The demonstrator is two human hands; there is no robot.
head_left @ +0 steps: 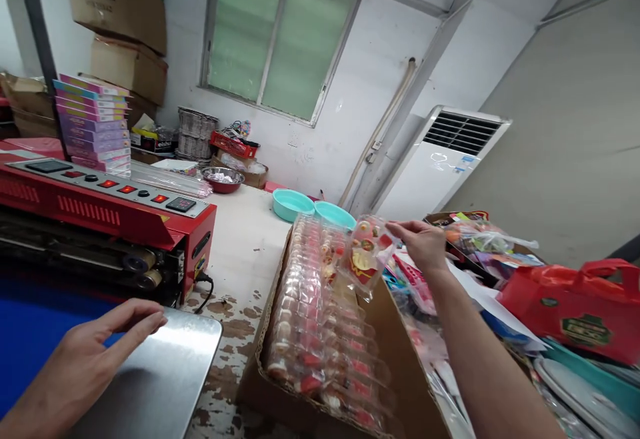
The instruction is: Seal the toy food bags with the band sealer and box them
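Note:
My right hand (420,242) pinches the top right corner of a clear plastic blister pack (365,255) between thumb and fingers. Small red, yellow and cream pieces show through the pack. It hangs tilted above an open cardboard box (400,339), where rows of similar blister packs (305,305) stand close together. My left hand (110,345) is over a bare metal plate (165,365) in front of the red machine (150,225). Its thumb and finger tips come together, with nothing visible between them.
Lit switches line the machine's top, and a blue belt (35,332) lies below its opening. Two turquoise basins (293,205) stand behind the box. Stacked pink and purple boxes (95,129) rise at the left. A red bag (575,305) and mixed packages crowd the right.

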